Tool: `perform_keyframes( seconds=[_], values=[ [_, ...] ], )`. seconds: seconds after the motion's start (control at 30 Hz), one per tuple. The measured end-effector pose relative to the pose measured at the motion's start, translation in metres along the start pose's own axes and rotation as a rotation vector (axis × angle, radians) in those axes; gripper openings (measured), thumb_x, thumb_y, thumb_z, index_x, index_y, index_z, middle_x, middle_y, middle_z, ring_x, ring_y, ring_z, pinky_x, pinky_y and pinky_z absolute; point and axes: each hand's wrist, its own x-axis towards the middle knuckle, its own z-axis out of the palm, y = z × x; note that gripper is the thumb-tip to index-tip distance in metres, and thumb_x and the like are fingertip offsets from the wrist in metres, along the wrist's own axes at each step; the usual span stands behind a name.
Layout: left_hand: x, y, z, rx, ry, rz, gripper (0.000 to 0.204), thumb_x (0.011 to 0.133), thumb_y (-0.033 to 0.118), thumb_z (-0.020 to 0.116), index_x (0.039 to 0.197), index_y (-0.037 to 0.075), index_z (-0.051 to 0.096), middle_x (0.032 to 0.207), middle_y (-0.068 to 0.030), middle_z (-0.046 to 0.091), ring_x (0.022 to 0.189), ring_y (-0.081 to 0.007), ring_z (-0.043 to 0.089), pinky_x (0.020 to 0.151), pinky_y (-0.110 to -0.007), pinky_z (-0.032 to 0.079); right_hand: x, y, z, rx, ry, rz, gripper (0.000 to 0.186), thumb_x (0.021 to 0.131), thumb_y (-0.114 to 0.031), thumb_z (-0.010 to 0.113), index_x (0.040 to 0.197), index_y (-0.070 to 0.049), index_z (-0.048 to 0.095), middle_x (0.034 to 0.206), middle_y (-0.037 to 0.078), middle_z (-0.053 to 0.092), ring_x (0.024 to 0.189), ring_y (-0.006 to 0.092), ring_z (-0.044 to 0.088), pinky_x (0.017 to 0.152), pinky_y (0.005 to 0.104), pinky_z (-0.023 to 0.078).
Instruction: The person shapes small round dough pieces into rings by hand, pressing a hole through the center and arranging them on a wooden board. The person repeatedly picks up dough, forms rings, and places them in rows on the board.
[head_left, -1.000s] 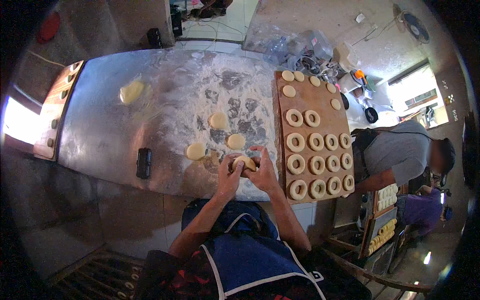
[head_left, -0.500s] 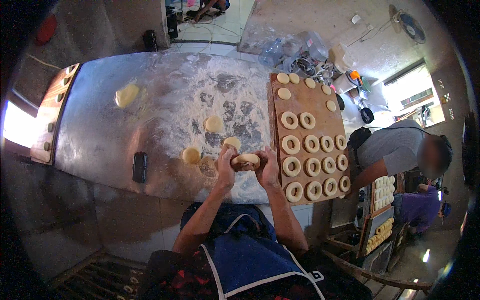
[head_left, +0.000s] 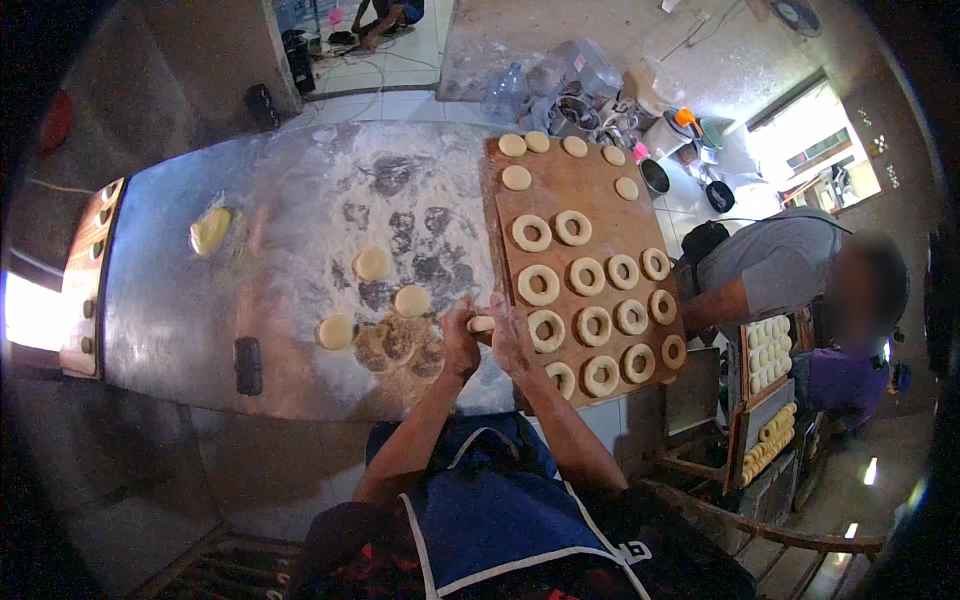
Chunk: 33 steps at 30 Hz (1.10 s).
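A piece of dough is gripped between my two hands over the floured metal table; only a small pale part of it shows. My left hand is closed around its left side. Against the other side presses my right hand, fingers together, beside the edge of a wooden board. Dough rings lie in rows on that board, with several flat dough rounds at its far end. On the table to the left of my hands sit three dough rounds, the closest being a plump one.
A yellow lump and a dark oblong object lie on the table's left part. Right of the board, a person in a grey shirt leans in. Trays of dough stand behind. Bottles and pots crowd the far floor.
My hands have come closer together around the dough, which was a visible ring before and is now mostly covered. The view has swung, so the table and board sit further left.
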Motion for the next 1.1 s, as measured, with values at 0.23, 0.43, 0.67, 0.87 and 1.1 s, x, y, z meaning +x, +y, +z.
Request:
perform_keyframes(
  seconds=[0.23, 0.43, 0.67, 0.87, 1.1],
  values=[
    [0.008, 0.018, 0.034, -0.757, -0.257, -0.544, 0.055, 0.097, 0.048, 0.042, 0.124, 0.0, 0.046, 0.088, -0.009, 0.062, 0.068, -0.0255, 0.061, 0.054, -0.041, 0.048, 0.019, 0.058, -0.025, 0.135, 0.176, -0.169, 0.057, 0.101, -0.048, 0.031, 0.101, 0.003, 0.055, 0.087, 0.013, 0.056, 0.075, 0.0228, 0.05, 0.066, 0.0384, 0.043],
    [0.027, 0.052, 0.07, -0.815, -0.106, -0.714, 0.048, 0.097, 0.045, 0.044, 0.106, 0.0, 0.058, 0.082, -0.01, 0.06, 0.068, -0.0233, 0.059, 0.061, -0.037, 0.047, 0.028, 0.067, -0.085, 0.084, 0.101, 0.062, 0.038, 0.102, -0.034, 0.043, 0.099, 0.002, 0.055, 0.082, 0.019, 0.054, 0.069, 0.0306, 0.052, 0.059, 0.0399, 0.042],
    [0.053, 0.075, 0.132, -0.956, -0.216, -0.732, 0.034, 0.099, 0.033, 0.042, 0.091, 0.002, 0.055, 0.075, -0.0074, 0.058, 0.068, -0.0207, 0.057, 0.064, -0.035, 0.045, 0.051, 0.077, -0.139, -0.318, 0.331, -0.524, 0.05, 0.1, -0.043, 0.036, 0.085, 0.002, 0.054, 0.072, 0.017, 0.051, 0.068, 0.0303, 0.047, 0.061, 0.0448, 0.039],
    [0.081, 0.105, 0.2, -1.484, -0.172, -0.742, 0.034, 0.1, 0.029, 0.041, 0.085, 0.002, 0.054, 0.069, -0.0053, 0.054, 0.061, -0.0163, 0.048, 0.059, -0.034, 0.042, 0.067, 0.098, -0.193, 0.001, 0.358, -0.175, 0.043, 0.102, -0.04, 0.036, 0.097, -0.002, 0.056, 0.083, 0.014, 0.055, 0.075, 0.0273, 0.05, 0.07, 0.0426, 0.043],
    [0.137, 0.123, 0.262, -0.9, -0.296, -0.639, 0.041, 0.099, 0.033, 0.034, 0.08, -0.002, 0.047, 0.07, -0.006, 0.046, 0.068, -0.0172, 0.044, 0.063, -0.035, 0.039, 0.102, 0.088, -0.287, 0.267, 0.246, -0.071, 0.035, 0.096, -0.031, 0.056, 0.093, 0.003, 0.061, 0.083, 0.002, 0.06, 0.076, 0.0129, 0.054, 0.066, 0.03, 0.046]
  ],
)
